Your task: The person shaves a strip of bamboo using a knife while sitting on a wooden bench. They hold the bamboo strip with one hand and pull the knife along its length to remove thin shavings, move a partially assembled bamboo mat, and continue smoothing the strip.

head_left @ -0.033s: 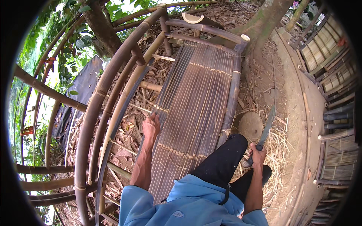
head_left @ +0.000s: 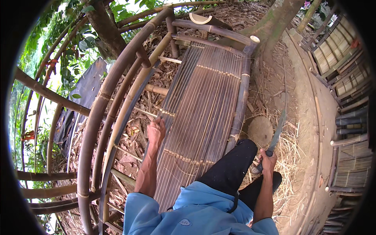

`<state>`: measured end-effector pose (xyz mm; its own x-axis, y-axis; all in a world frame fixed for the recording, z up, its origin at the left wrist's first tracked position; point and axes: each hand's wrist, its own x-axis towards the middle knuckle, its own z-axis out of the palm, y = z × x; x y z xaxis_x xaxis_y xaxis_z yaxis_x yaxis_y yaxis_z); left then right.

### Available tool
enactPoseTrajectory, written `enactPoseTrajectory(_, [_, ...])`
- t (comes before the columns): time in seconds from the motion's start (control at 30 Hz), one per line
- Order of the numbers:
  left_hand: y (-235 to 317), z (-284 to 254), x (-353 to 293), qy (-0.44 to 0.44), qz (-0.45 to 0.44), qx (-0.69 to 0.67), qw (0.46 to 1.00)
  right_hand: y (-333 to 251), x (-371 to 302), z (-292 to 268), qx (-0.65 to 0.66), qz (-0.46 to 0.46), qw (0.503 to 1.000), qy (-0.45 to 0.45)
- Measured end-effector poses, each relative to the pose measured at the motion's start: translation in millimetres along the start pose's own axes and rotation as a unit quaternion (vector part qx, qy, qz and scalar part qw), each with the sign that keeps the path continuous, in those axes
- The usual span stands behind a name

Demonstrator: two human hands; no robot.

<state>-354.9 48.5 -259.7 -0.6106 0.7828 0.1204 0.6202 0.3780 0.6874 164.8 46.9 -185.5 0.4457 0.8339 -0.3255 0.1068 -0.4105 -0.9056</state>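
My right hand [head_left: 268,160] is wrapped round the dark handle of a machete [head_left: 279,131], whose long blade points up and away, to the right of my knees. My left hand [head_left: 156,131] is closed at the left edge of a bamboo bench seat [head_left: 207,105] of narrow brown slats. Its fingertips press together just beside a pale lashing [head_left: 167,113] that binds the slats. What they pinch is too small to make out. A thin pale crosspiece [head_left: 145,112] runs leftward from that spot to the bench frame.
Curved bamboo rails [head_left: 102,96] form the bench's left side, with gaps over dry leaves. A round wooden stump [head_left: 260,130] and pale shavings [head_left: 288,168] lie on the ground at right. A tree trunk [head_left: 270,31] stands behind; bamboo panels [head_left: 350,160] line the far right.
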Motion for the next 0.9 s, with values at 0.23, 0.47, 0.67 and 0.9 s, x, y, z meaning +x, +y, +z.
enactPoseTrajectory(0.23, [14.2,-37.0,59.8,-0.059,0.031,-0.009,0.998,-9.5,1.8,-3.5,-0.006,0.004,1.0,-0.017])
enactPoseTrajectory(0.47, [-13.6,14.9,73.1,-0.026,0.057,0.092,0.994,-6.0,6.2,-9.8,-0.003,-0.022,1.0,-0.008])
enactPoseTrajectory(0.67, [-48.4,37.4,52.8,0.007,0.006,0.168,0.986,1.4,13.7,-19.0,0.029,-0.019,0.999,-0.04])
enactPoseTrajectory(0.9, [-103.6,-108.5,8.2,0.165,0.099,0.347,0.918,-0.2,13.0,-22.6,-0.004,-0.019,0.999,-0.028])
